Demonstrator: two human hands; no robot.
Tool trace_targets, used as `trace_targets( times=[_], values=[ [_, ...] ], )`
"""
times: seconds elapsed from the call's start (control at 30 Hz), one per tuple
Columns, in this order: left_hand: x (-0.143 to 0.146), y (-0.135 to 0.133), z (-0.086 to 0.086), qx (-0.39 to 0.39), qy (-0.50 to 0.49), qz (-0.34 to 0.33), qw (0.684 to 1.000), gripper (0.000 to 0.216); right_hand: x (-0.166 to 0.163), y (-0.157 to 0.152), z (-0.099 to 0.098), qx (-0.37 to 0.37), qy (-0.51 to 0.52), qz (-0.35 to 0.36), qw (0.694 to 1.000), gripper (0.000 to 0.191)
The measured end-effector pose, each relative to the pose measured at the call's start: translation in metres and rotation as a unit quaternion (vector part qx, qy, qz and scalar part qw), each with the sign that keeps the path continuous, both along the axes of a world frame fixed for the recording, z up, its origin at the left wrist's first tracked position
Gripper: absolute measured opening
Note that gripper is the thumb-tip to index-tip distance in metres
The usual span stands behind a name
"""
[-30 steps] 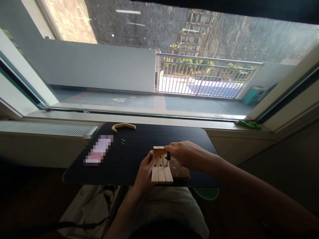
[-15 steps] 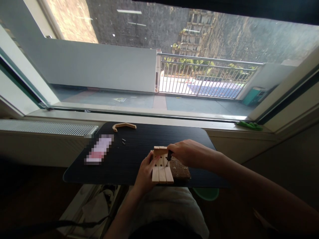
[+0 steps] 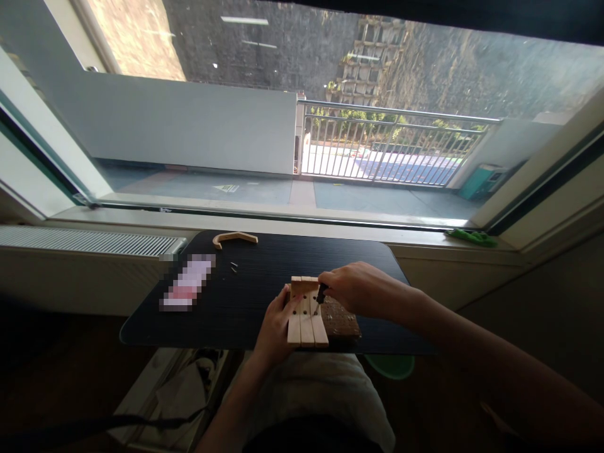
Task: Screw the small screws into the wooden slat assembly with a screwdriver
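A small assembly of pale wooden slats with dark holes lies on the black table near its front edge. My left hand presses against the slats' left side, fingers curled on them. My right hand is closed around a small dark tool, a screwdriver by its look, whose tip stands on the slats' far right part. A brown board lies under my right hand, just right of the slats.
A curved wooden piece rests at the table's back edge, with a few small screws in front of it. A blurred pink-white packet lies at the left. A radiator and window sill run behind; a green thing sits on the sill.
My right hand has shifted very slightly to the right and up with the tool. The left hand and the slats have stayed put.
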State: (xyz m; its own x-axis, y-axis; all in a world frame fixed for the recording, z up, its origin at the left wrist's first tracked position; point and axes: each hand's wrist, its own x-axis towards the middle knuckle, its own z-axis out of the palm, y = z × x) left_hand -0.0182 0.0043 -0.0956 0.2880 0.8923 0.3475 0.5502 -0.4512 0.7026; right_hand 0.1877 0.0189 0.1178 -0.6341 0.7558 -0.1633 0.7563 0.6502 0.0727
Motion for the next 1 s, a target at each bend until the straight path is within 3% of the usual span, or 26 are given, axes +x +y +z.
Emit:
trace_targets(
  times=[1.0],
  values=[
    [0.004, -0.002, 0.008, -0.017, -0.002, 0.007, 1.000, 0.066, -0.011, -0.002, -0.001, 0.015, 0.003, -0.042, 0.999, 0.034]
  ],
)
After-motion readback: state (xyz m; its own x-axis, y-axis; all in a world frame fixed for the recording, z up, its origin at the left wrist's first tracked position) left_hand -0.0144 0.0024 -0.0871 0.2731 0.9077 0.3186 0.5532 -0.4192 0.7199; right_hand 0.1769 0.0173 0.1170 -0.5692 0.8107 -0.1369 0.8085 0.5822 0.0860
